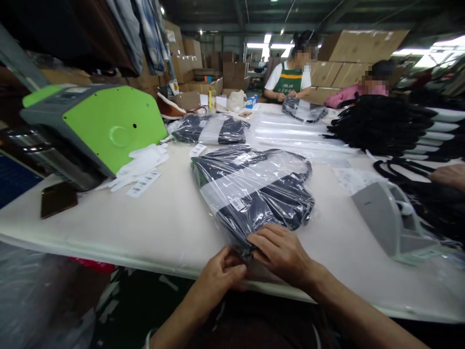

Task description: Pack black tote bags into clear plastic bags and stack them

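A dark folded garment in a clear plastic bag lies in front of me, a pale band across it and a small barcode label on the bag. Its near corner points towards me at the table's front edge. My left hand is closed at that corner, the fingers curled in and the thumb on the near side. My right hand grips the bag just right of the same corner, its fingers bent over the plastic. The fingertips of both hands are partly hidden.
A second bagged garment lies further back, near flat plastic bags. At left are a green machine, white gloves, a flask and a phone. A grey dispenser and dark garments stand right. Two people work beyond.
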`<state>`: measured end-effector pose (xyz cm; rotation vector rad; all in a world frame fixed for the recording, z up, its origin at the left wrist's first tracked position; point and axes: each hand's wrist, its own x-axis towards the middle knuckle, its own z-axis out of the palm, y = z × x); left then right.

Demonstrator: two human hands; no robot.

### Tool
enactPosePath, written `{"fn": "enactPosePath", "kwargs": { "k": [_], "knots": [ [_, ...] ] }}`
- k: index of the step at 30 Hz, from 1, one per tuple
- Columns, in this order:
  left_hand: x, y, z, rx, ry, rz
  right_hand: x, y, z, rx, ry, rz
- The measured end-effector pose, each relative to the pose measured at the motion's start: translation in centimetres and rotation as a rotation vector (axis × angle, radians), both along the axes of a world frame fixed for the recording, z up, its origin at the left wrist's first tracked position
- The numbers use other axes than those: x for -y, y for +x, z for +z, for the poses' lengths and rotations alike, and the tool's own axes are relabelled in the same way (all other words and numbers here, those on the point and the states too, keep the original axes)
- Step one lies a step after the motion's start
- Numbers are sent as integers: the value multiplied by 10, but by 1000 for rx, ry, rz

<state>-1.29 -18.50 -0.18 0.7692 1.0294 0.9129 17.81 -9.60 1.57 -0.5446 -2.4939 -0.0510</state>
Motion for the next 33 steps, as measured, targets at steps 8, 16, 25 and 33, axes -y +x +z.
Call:
{"fn": "enactPosePath", "kwargs": {
  "k": [8,16,25,33],
  "knots": [
    [-35,22,-5,-117,-26,205,10,2,-3,-84,-53,-46],
    [-50,27,-14,-190,97,330,14,13,7,-123,-340,-44],
    [-39,5,3,113,-117,104,26,13,-30,-217,-56,-37],
    [-53,12,3,68,-193,82,21,12,-36,-251,-52,-2]
  ]
}}
